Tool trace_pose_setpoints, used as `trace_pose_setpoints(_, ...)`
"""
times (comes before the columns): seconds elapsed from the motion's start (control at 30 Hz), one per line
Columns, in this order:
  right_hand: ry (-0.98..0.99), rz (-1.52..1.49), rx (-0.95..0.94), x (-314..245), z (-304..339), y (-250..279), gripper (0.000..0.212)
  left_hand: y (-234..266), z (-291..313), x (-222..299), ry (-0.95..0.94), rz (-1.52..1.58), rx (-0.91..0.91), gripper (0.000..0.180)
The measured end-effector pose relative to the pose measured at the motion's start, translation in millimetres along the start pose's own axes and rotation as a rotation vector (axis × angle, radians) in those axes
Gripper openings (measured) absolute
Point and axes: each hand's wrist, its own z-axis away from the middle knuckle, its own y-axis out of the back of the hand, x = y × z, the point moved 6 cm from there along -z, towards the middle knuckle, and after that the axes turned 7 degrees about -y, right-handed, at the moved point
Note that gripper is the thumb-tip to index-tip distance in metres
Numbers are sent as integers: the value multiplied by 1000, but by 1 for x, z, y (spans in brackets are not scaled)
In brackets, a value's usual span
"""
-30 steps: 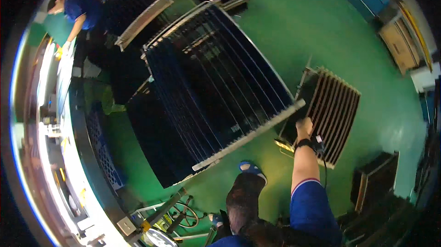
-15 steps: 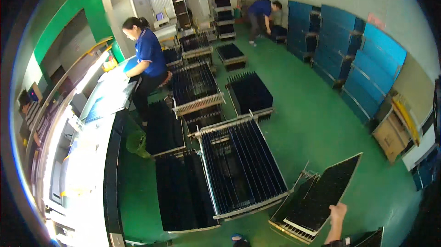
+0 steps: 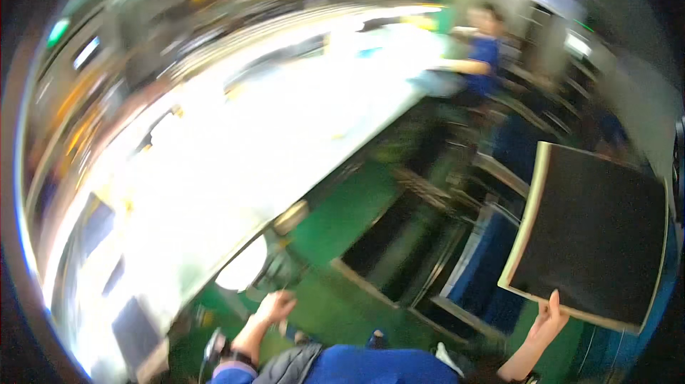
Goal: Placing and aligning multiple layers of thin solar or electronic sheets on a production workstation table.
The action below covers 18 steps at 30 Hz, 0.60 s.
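A flat black rectangular panel (image 3: 596,238) with pale edges is held up at the right. My right hand (image 3: 548,321) grips its lower edge, thumb in front of the dark face and the other fingers partly hidden. Near the front edge of a brightly lit white workbench (image 3: 271,127), my left hand (image 3: 275,306) hangs with its fingers curled in, and nothing shows in it. A round white stool seat (image 3: 244,264) is just beyond that hand, apart from it. Motion blurs much of the picture.
Racks of dark panels (image 3: 478,270) stand on the green floor (image 3: 349,216) between the bench and the held panel. At the bench's far end a person in a blue shirt (image 3: 483,63) reaches over the worktop. A shelf rail runs behind the bench.
The view has swung left toward the bench. My right hand has lifted the black panel off the low stack at the right. My left hand has come into view.
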Motion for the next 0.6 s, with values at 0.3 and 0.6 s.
trace_pose_setpoints(0.3, -1037, 150, -1024, 230, 299, -209, 9, 152, 274, -134, 477, -34, 1057, 29)
trace_pose_setpoints(0.6, -1445, 500, -1413, 312, 618, -214, 6, 174, 416, -310, 1399, -407, 806, 69)
